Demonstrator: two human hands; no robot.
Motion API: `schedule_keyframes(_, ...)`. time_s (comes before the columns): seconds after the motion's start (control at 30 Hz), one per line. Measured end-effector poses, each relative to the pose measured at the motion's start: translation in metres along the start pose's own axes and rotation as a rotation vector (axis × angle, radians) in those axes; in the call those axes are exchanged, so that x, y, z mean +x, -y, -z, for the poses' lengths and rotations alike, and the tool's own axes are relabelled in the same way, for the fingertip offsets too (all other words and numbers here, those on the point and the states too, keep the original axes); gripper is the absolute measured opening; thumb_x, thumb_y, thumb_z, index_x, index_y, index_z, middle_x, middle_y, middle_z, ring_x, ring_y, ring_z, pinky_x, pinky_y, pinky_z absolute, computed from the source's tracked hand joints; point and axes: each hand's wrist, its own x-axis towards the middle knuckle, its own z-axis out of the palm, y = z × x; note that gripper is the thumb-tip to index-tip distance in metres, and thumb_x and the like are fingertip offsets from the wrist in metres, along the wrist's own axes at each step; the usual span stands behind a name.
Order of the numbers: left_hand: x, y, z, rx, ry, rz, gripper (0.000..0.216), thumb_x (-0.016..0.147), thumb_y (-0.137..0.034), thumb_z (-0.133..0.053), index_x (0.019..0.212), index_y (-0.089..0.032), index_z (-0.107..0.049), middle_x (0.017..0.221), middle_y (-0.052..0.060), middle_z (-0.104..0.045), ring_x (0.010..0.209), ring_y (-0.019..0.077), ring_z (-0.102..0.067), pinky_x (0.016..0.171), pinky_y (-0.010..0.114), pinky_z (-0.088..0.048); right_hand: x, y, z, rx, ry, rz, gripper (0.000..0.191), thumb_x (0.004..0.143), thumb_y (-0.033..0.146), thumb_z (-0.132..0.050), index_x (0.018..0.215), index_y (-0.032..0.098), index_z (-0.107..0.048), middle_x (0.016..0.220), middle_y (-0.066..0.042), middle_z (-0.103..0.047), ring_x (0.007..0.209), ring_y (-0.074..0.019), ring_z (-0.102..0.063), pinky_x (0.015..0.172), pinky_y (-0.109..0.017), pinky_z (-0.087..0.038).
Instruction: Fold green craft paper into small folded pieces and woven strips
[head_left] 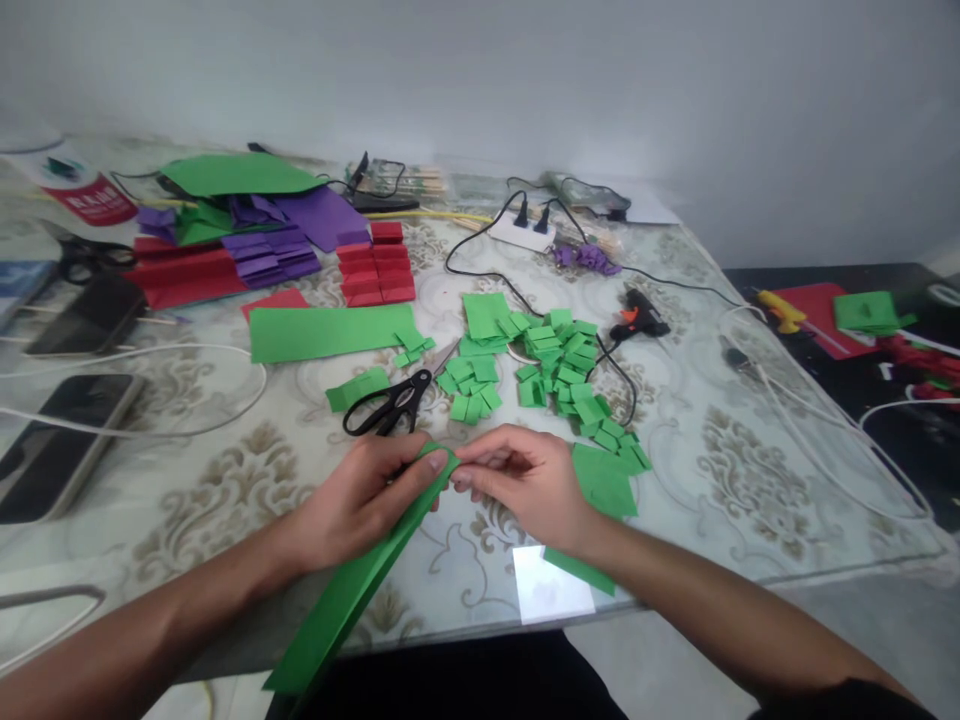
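Note:
My left hand (360, 500) and my right hand (525, 480) meet over the near middle of the table, both pinched on the far end of a long green paper strip (352, 590). The strip runs from my fingertips back toward me and hangs over the table's front edge. Black scissors (394, 400) lie just beyond my left hand. Several small green paper squares (555, 360) are scattered beyond my right hand, with larger green pieces (604, 480) beside my right wrist.
A wide green strip (322, 330), red folded paper (375, 270) and purple paper (270, 250) lie at the back left. Two phones (60, 440) with white cables rest at the left. A black glue gun (637, 315) and a power strip (525, 232) sit behind.

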Motion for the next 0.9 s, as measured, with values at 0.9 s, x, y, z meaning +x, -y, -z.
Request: schedule_keyframes(0.9, 0.005, 0.001, 0.008, -0.437, 0.166, 0.251, 0.048, 0.101, -0.057, -0.059, 0.084, -0.014, -0.073, 0.066, 0.005, -0.071, 0.06, 0.0162, -0.067, 0.058, 0.025, -0.051, 0.007, 0.011, 0.008, 0.002, 0.101, -0.142, 0.035, 0.088, 0.051, -0.08, 0.084, 0.018, -0.072, 0.074, -0.003, -0.076, 0.061, -0.0132, -0.071, 0.059, -0.025, -0.061)
